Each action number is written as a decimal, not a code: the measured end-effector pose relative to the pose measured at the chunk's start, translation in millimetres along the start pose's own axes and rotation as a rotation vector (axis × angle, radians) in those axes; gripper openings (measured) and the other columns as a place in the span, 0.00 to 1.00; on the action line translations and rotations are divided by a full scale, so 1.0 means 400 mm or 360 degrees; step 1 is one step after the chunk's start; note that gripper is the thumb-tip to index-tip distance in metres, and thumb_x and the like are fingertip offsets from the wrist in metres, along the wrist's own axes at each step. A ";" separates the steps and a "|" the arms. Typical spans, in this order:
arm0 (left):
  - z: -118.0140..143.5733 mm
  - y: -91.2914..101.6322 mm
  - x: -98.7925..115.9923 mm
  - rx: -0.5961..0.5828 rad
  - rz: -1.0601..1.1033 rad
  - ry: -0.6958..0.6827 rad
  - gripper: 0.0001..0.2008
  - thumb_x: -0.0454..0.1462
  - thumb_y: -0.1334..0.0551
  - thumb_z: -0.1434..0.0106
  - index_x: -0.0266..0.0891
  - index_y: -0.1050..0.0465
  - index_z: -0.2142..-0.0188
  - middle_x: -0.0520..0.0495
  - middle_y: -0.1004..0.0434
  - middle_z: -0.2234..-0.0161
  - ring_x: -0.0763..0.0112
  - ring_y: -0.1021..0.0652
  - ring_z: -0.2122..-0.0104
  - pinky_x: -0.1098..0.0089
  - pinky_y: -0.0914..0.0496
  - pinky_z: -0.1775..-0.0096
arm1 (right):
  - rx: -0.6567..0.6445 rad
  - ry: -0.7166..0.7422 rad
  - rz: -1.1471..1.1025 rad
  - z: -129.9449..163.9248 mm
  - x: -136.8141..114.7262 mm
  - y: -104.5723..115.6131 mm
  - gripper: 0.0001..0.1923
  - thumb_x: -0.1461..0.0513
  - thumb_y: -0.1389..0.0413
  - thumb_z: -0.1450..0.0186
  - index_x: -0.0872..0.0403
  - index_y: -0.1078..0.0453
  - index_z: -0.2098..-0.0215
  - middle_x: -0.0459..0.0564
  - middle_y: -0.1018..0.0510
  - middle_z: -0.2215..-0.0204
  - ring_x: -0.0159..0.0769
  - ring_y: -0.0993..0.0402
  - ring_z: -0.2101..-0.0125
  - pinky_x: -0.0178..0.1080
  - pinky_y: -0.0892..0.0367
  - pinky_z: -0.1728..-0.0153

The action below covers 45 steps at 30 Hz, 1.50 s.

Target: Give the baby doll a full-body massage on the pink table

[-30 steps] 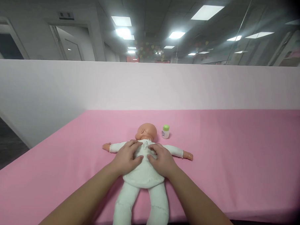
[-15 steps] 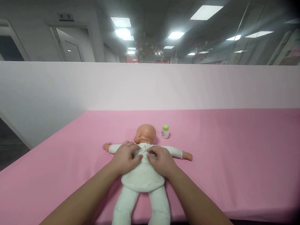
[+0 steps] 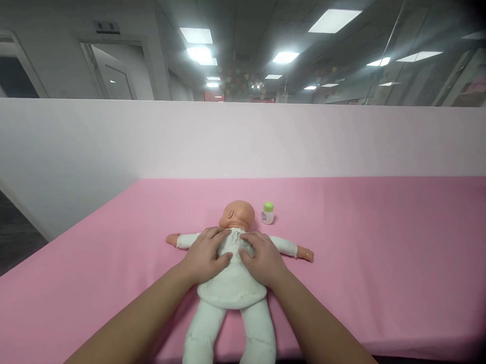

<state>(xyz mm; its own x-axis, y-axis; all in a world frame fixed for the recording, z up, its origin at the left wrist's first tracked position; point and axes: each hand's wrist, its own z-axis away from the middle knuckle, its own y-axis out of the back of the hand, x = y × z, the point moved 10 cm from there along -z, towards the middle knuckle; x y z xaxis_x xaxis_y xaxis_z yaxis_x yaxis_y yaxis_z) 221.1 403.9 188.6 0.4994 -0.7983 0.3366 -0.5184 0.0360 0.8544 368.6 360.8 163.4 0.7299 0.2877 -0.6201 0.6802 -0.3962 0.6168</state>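
A baby doll (image 3: 233, 289) with a white cloth body lies face down, its head turned to the left and its arms stretched out sideways. My left hand (image 3: 208, 255) rests on the left side of its upper back, thumb apart from the fingers. On the right side of the back lies my right hand (image 3: 263, 258), also with thumb and fingers spread. Between the two hands the gathered cloth below the neck shows. Beyond the doll's right shoulder, near its head, stands a small clear jar (image 3: 268, 214) with a green lid; neither hand touches it.
A pink sheet (image 3: 369, 252) covers the padded table under the doll. A low white wall (image 3: 245, 142) runs along the back and left side. Above it are glass, ceiling lights and doorways. Dark floor (image 3: 7, 236) shows at the far left.
The fingers of both hands have straightened and slid slightly up toward the doll's shoulders. Cloth between them looks less bunched. The doll's head has shifted a little to the right.
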 end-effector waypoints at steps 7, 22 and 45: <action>-0.001 -0.006 -0.004 -0.0043 0.0032 0.0015 0.29 0.43 0.37 0.35 0.47 0.35 0.34 0.40 0.30 0.41 0.50 0.30 0.42 0.49 0.35 0.41 | 0.0032 0.0012 0.0070 0.002 -0.002 0.004 0.18 0.60 0.41 0.35 0.50 0.27 0.46 0.50 0.22 0.51 0.45 0.31 0.48 0.49 0.35 0.43; 0.000 -0.020 -0.015 -0.0105 0.0032 0.0056 0.30 0.43 0.38 0.34 0.48 0.36 0.34 0.41 0.30 0.41 0.49 0.30 0.42 0.48 0.36 0.41 | -0.0061 -0.0064 -0.0003 -0.001 0.009 -0.004 0.18 0.59 0.41 0.35 0.50 0.26 0.46 0.49 0.21 0.50 0.43 0.30 0.48 0.46 0.36 0.43; 0.001 -0.018 -0.027 -0.0084 0.0104 0.0128 0.28 0.44 0.37 0.34 0.48 0.33 0.36 0.42 0.29 0.42 0.50 0.30 0.42 0.49 0.35 0.42 | -0.0081 -0.0107 -0.0090 -0.005 0.021 -0.003 0.17 0.59 0.40 0.35 0.49 0.25 0.48 0.48 0.21 0.50 0.43 0.30 0.47 0.47 0.36 0.43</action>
<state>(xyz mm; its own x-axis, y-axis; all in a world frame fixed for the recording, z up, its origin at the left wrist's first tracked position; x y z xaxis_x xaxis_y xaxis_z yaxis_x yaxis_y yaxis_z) 219.2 412.1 178.7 0.5206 -0.7427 0.4213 -0.5154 0.1200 0.8485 374.0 365.3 158.2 0.6851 0.2488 -0.6846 0.7240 -0.3357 0.6026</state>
